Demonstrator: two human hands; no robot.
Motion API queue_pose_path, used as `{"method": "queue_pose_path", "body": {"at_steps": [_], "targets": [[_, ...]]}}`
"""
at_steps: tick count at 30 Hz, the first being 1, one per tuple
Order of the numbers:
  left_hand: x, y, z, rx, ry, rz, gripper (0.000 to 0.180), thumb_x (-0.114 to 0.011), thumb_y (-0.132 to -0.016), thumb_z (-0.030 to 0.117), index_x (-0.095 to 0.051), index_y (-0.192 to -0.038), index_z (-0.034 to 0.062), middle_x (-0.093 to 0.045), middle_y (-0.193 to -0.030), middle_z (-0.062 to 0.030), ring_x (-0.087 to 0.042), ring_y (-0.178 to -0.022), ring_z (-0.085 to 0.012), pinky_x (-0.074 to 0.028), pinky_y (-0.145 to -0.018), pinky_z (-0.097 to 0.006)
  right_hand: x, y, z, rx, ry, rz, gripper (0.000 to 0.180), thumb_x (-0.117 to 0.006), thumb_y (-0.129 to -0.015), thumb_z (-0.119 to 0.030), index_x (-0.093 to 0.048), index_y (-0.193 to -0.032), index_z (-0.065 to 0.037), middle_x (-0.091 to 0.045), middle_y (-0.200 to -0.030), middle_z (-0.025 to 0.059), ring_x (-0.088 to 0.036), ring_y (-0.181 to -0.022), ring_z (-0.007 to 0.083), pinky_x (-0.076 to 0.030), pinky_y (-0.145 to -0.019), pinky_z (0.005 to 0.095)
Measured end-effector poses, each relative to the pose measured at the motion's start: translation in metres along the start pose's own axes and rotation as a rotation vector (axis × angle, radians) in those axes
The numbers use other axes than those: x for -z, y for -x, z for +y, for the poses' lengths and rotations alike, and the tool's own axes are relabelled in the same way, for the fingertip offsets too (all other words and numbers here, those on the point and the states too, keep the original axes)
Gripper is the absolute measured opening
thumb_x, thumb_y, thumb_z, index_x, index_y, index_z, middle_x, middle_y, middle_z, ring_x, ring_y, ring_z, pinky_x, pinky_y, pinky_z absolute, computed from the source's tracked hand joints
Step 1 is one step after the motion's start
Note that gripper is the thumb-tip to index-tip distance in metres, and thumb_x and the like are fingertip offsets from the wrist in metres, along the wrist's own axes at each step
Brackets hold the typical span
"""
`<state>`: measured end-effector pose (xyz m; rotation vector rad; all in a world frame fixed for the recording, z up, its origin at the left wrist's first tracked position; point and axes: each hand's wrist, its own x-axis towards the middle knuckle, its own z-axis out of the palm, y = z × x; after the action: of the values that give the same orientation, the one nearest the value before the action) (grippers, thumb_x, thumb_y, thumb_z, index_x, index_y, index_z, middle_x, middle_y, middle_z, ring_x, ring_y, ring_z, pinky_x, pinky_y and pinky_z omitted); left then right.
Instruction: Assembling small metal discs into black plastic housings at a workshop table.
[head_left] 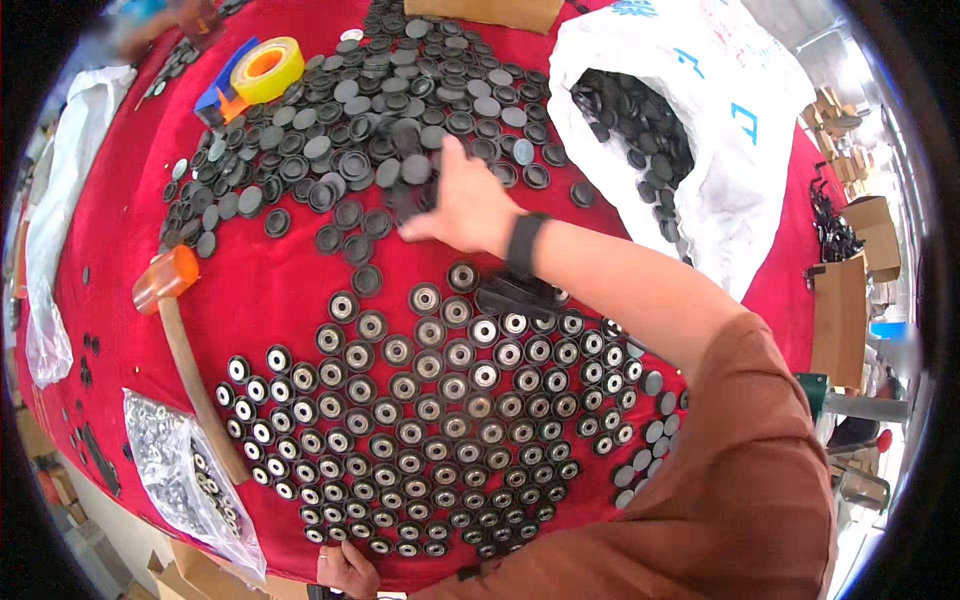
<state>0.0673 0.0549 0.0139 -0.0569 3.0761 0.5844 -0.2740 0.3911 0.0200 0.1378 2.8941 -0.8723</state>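
My right hand (470,205) reaches over a large pile of black round plastic caps (350,165), thumb and fingers spread wide, with blurred caps between them. A dark band circles that wrist. At the near edge of the table, my left hand (347,570) has its fingers curled together, just below the front row of pieces; whatever they hold is hidden. Between the hands, many black rings with shiny metal bearings (410,432) in their centres lie face up in close rows. A black object (515,296) of unclear kind lies at the rows' far side, under my right forearm.
A mallet (185,350) with an orange head lies at the left, above a clear bag of metal parts (185,480). Yellow tape (267,70) sits far left. A white sack (700,110) spills caps at far right. Smooth grey discs (655,431) lie beside my right sleeve.
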Motion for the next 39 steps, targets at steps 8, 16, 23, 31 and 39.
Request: {"method": "queue_pose_path", "body": {"at_steps": [8, 16, 23, 31, 39], "targets": [[-0.008, -0.001, 0.004, 0.026, 0.168, 0.088, 0.028, -0.052, -0.082, 0.003, -0.039, -0.057, 0.0011, -0.038, -0.054, -0.0159, -0.042, -0.049, -0.0346, -0.030, -0.045, -0.043, 0.021, -0.045, -0.061, 0.230, -0.161, 0.276, 0.069, -0.070, -0.070, -0.033, -0.044, -0.118, 0.008, -0.060, -0.098, 0.0248, -0.058, -0.095, 0.0365, -0.046, -0.084, 0.0390], [0.010, -0.008, 0.012, -0.076, 0.031, 0.086, 0.029, -0.057, -0.084, 0.011, -0.049, -0.057, 0.0038, -0.048, -0.055, -0.0156, -0.048, -0.048, -0.0319, -0.039, -0.043, -0.040, 0.085, 0.060, 0.097, -0.249, 0.347, 0.059, 0.032, -0.058, -0.069, -0.011, -0.050, -0.090, 0.011, -0.059, -0.088, 0.0303, -0.060, -0.087, 0.0409, -0.048, -0.077, 0.0425], [0.009, -0.013, 0.019, -0.120, 0.021, 0.124, 0.029, -0.056, -0.084, 0.011, -0.049, -0.057, 0.0040, -0.048, -0.055, -0.0151, -0.048, -0.048, -0.0316, -0.039, -0.043, -0.039, 0.029, -0.051, 0.026, -0.097, 0.255, 0.004, 0.043, -0.059, -0.067, -0.014, -0.052, -0.099, 0.013, -0.055, -0.104, 0.0273, -0.058, -0.092, 0.0375, -0.047, -0.085, 0.0416], [0.012, -0.005, 0.018, -0.032, 0.065, 0.127, 0.032, -0.055, -0.085, 0.014, -0.047, -0.056, 0.0046, -0.047, -0.055, -0.0146, -0.047, -0.048, -0.0323, -0.037, -0.044, -0.040, 0.031, -0.056, 0.042, 0.157, 0.398, 0.387, 0.025, -0.051, -0.081, -0.017, -0.059, -0.090, 0.004, -0.054, -0.096, 0.0242, -0.053, -0.091, 0.0388, -0.045, -0.077, 0.0456], [0.009, -0.001, 0.008, -0.008, -0.038, -0.004, 0.030, -0.054, -0.085, 0.015, -0.047, -0.057, 0.0045, -0.047, -0.056, -0.0155, -0.047, -0.049, -0.0330, -0.038, -0.045, -0.042, 0.025, -0.093, 0.077, -0.412, 0.131, 0.450, 0.058, -0.043, -0.087, -0.041, -0.042, -0.116, 0.008, -0.038, -0.127, 0.0284, -0.038, -0.118, 0.0409, -0.029, -0.097, 0.0547]]}}
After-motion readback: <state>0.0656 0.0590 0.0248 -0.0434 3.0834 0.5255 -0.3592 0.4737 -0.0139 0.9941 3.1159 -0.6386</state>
